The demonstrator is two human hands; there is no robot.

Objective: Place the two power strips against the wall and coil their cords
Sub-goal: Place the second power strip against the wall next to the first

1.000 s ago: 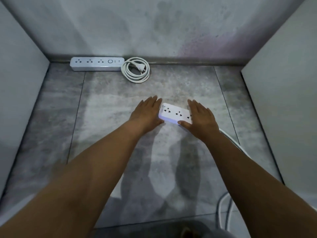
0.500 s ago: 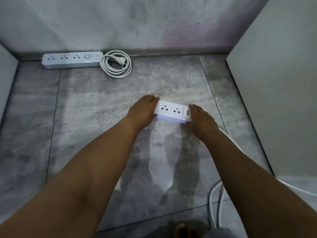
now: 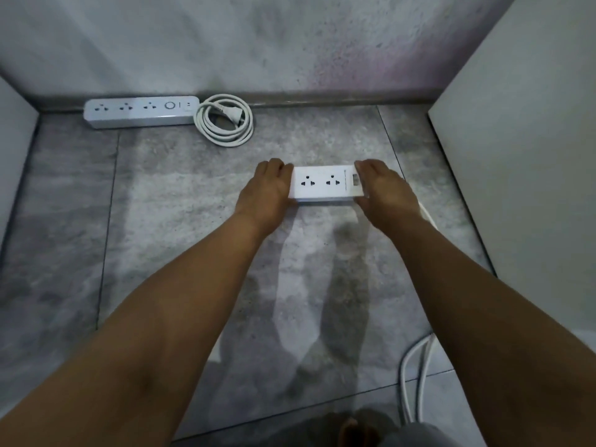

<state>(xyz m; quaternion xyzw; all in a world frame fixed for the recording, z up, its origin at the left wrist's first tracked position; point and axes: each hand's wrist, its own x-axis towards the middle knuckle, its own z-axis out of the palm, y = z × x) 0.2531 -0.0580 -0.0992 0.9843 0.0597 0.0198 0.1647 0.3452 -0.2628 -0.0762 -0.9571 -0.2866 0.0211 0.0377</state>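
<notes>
One white power strip (image 3: 138,111) lies along the base of the back wall at the left, its cord (image 3: 225,124) coiled beside its right end with the plug inside the coil. A second white power strip (image 3: 324,183) sits mid-floor, held at both ends. My left hand (image 3: 266,191) grips its left end and my right hand (image 3: 382,188) grips its right end, covering part of the switch. Its loose white cord (image 3: 416,366) trails from under my right arm toward the lower right.
Grey tiled floor (image 3: 180,204) with a stained grey back wall (image 3: 290,43). A light panel (image 3: 522,156) stands on the right and another (image 3: 13,130) at the left edge. My foot (image 3: 354,430) shows at the bottom.
Both hands went from resting flat beside the second strip to gripping its ends, and the strip turned square to the back wall and moved slightly toward it.
</notes>
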